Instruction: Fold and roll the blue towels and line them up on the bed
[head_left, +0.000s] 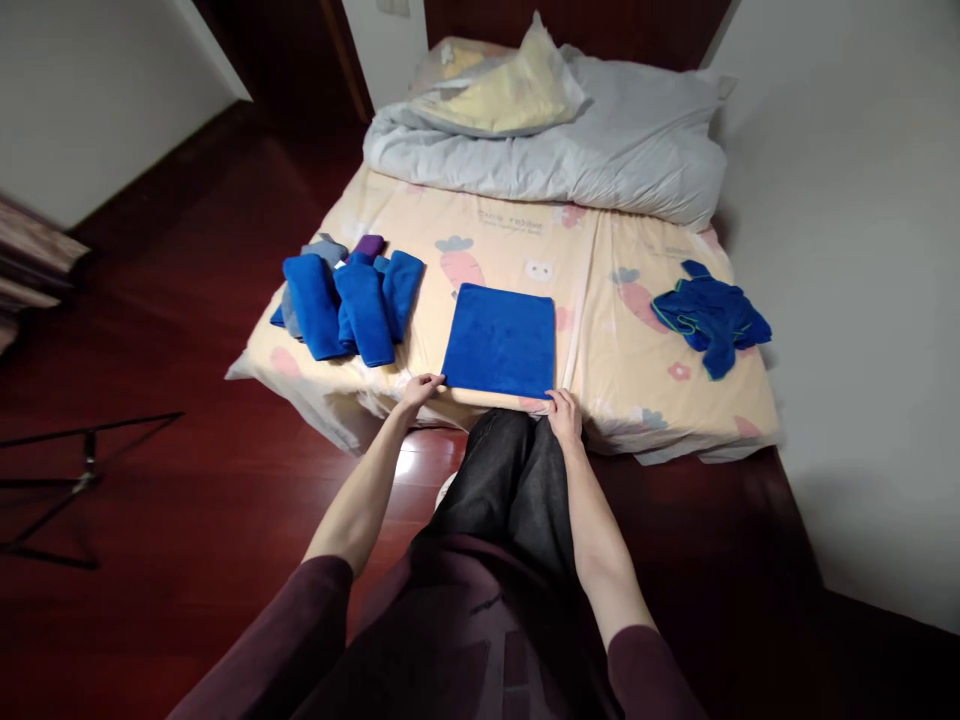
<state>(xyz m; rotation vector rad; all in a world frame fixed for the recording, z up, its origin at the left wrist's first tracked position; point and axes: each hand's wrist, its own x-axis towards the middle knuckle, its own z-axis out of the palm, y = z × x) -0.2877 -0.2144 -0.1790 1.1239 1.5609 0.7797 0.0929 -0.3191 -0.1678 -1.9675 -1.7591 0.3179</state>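
The bed [600, 290] fills the middle of the frame, with floor [187, 300] to its left. On its near edge, at centre, lies a flat cloth [501, 340]. The left hand [420, 390] touches its lower left corner and the right hand [564, 413] its lower right corner. A pile of folded cloths [349, 305] sits left of it, and a crumpled cloth [711, 315] lies well apart on the right. Behind, across the upper frame, lies a duvet [600, 150] with a pillow [502, 95] on top. A stand [75, 480] rests on the floor at lower left.
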